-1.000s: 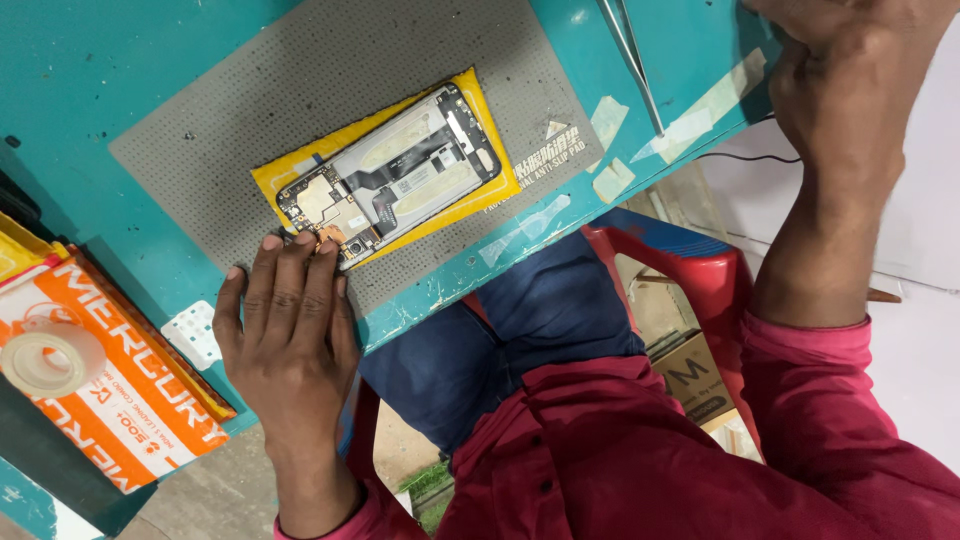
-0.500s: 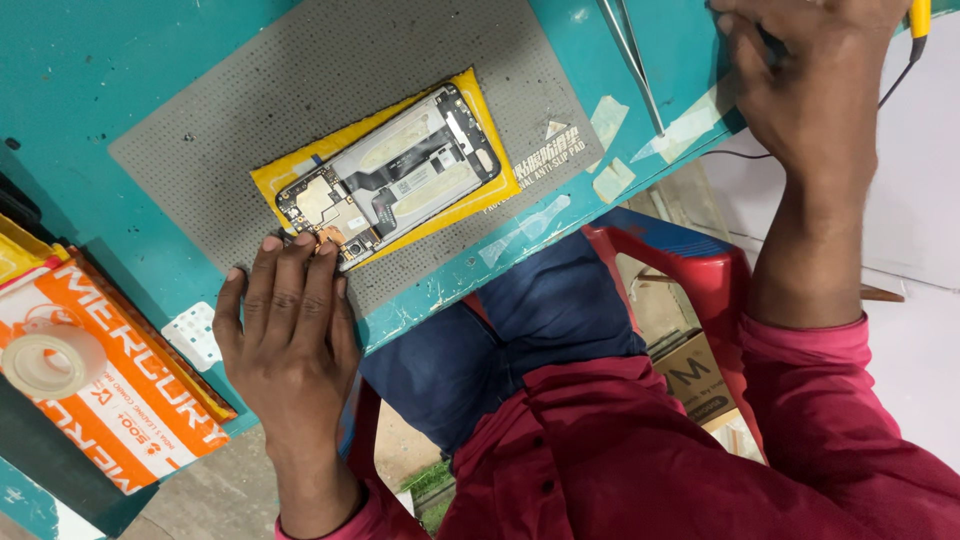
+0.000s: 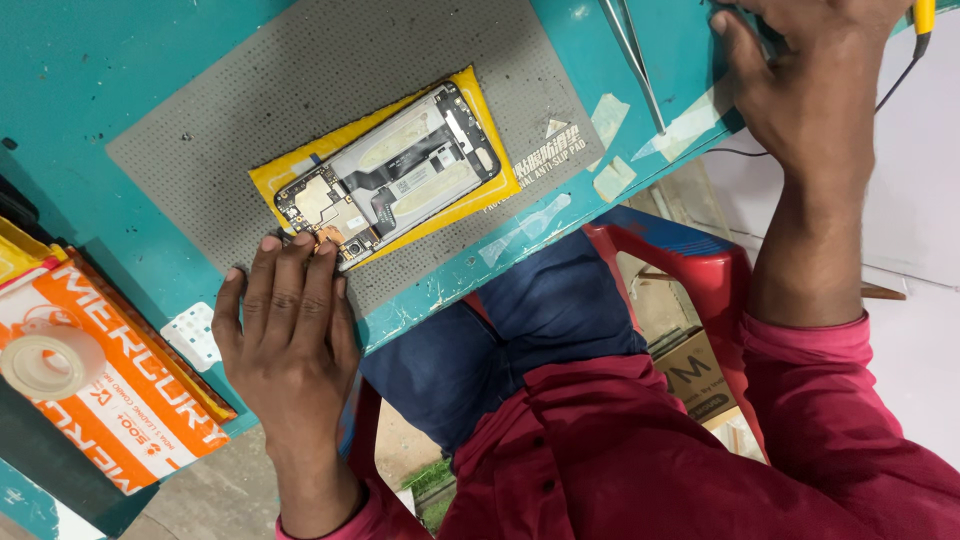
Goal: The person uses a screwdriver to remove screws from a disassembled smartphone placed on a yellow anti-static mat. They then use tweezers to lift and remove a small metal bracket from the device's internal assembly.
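The head view looks down on a teal tabletop (image 3: 120, 90) with scuffed, taped edges, and a grey dotted mat (image 3: 250, 130) lies across its middle. On the mat, on a yellow sheet (image 3: 480, 110), rests an opened phone (image 3: 390, 175) with its back cover off, so the circuit board, cables and battery area lie bare; it sits slanted, its camera end toward 7 o'clock. How far the job has got is a judgement: opening looks done, while the inner parts all seem in place, so any work on them appears left to do. The left hand (image 3: 290, 340) lies flat, palm down and fingers together, at 7 o'clock from the phone, fingertips touching its lower corner and holding nothing. The right hand (image 3: 800, 90) is at 2 o'clock, near the tabletop's far edge, curled over something dark; what it is cannot be told, nor whether it is truly gripped. A yellow-handled tool (image 3: 925, 20) and a thin wire show just beside it, and metal tweezers (image 3: 635, 60) lie at 1 o'clock from the phone. An orange box (image 3: 110, 400) with a tape roll (image 3: 45, 360) on it crowds the 8 o'clock side. The mat's near edge runs close to the tabletop's edge, above the person's lap and a red chair (image 3: 700, 270); open room lies toward 11 o'clock.
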